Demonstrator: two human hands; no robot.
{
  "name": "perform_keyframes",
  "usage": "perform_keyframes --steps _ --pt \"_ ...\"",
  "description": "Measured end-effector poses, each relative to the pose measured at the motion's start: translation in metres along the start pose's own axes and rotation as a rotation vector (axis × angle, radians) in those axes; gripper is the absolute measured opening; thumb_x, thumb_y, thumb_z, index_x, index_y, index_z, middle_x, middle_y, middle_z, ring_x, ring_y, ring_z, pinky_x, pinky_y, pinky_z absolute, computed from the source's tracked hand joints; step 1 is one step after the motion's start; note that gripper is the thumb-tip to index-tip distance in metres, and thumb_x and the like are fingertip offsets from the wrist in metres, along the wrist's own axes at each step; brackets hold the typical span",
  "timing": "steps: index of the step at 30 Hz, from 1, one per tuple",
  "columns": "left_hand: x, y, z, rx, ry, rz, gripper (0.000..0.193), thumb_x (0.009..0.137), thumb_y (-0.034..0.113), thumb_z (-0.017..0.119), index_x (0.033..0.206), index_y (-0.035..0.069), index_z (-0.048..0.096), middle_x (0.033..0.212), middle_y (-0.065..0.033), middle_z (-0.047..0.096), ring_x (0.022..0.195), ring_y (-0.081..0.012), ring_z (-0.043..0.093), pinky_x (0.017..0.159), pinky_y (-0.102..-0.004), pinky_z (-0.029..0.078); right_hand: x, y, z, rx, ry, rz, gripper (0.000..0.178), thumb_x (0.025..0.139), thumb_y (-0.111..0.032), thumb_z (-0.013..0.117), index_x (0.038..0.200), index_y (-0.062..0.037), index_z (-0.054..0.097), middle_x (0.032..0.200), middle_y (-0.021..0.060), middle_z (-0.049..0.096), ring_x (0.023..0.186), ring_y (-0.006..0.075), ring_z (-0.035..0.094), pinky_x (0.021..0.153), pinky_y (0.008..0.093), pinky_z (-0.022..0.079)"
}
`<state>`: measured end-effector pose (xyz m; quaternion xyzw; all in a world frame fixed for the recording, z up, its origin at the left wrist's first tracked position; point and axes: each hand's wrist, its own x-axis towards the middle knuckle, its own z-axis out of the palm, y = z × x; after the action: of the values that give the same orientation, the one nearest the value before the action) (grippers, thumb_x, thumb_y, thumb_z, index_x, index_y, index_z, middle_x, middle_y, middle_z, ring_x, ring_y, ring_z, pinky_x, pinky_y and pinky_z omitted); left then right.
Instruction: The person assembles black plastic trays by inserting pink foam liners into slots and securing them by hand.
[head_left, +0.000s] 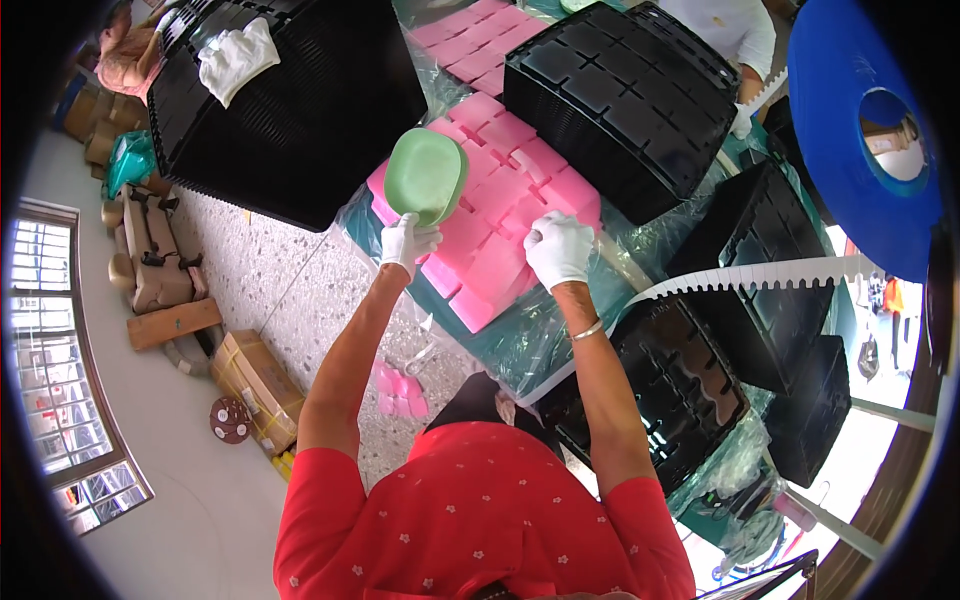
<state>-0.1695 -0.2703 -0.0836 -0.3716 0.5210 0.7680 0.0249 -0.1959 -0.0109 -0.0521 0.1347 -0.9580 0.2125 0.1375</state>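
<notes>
My left hand (pixel 404 243), in a white glove, grips the near rim of a light green plastic bowl (pixel 420 182). The bowl is oval with rounded corners and is tilted over the left side of a pile of pink pieces (pixel 500 215). These pieces look like foam blocks with notches, laid side by side in rows. My right hand (pixel 559 250), also gloved in white, is closed over the right part of the pink pile. Its fingers are curled together, and what they hold, if anything, is hidden.
Stacked black plastic trays stand behind left (pixel 290 120), behind right (pixel 620 100) and beside my right arm (pixel 665 400). A white glove (pixel 238 60) lies on the left stack. A white toothed strip (pixel 750 278) crosses at right, near a large blue disc (pixel 850 130). Another person (pixel 725 35) stands beyond.
</notes>
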Motion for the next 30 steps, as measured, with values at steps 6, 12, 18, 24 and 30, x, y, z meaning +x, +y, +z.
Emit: perform_keyframes --steps 6,12,18,24,30 --pt "-0.003 0.0 -0.009 -0.018 -0.006 0.031 0.032 0.097 0.024 0.048 0.107 -0.005 0.058 0.092 -0.0228 0.07 0.072 -0.0307 0.071 0.057 -0.0344 0.056 0.012 0.002 -0.016 0.305 0.012 0.131 0.008 0.074 -0.016 0.065 0.073 -0.0088 0.069 0.085 0.0092 0.067 0.079 0.0298 0.066 0.067 0.0403 0.052" --pt "-0.004 0.0 -0.01 -0.004 0.028 0.005 0.031 0.097 0.023 0.049 0.105 -0.005 0.058 0.089 -0.022 0.07 0.07 -0.0294 0.07 0.056 -0.033 0.055 -0.011 0.011 -0.051 0.384 0.116 0.122 0.015 0.084 -0.011 0.06 0.095 -0.0022 0.066 0.096 0.0171 0.066 0.085 0.0357 0.064 0.077 0.0408 0.051" --pt "-0.007 0.004 -0.004 0.176 0.003 -0.008 0.034 0.097 0.025 0.05 0.108 -0.006 0.058 0.085 -0.0207 0.07 0.065 -0.0287 0.07 0.051 -0.0323 0.054 -0.061 0.004 -0.147 0.391 0.197 0.178 0.012 0.086 -0.004 0.059 0.097 -0.0016 0.062 0.103 0.0149 0.065 0.091 0.0322 0.064 0.082 0.0373 0.051" --pt "-0.033 0.004 0.01 0.315 -0.019 0.035 0.051 0.095 0.037 0.056 0.127 -0.003 0.049 0.108 -0.0184 0.065 0.087 -0.0261 0.069 0.067 -0.0347 0.056 -0.095 0.009 -0.199 0.51 0.311 0.209 0.009 0.084 0.001 0.06 0.093 -0.0013 0.061 0.103 0.0113 0.066 0.091 0.0244 0.064 0.081 0.0316 0.05" --pt "-0.146 -0.066 0.065 0.26 -0.564 0.051 0.07 0.09 0.045 0.066 0.139 0.0 0.042 0.121 -0.0122 0.056 0.112 -0.0233 0.057 0.093 -0.0389 0.051 -0.143 0.014 -0.244 0.776 0.457 0.312 0.013 0.09 -0.009 0.062 0.093 0.0028 0.058 0.106 0.0164 0.062 0.095 0.0255 0.064 0.085 0.0338 0.051"
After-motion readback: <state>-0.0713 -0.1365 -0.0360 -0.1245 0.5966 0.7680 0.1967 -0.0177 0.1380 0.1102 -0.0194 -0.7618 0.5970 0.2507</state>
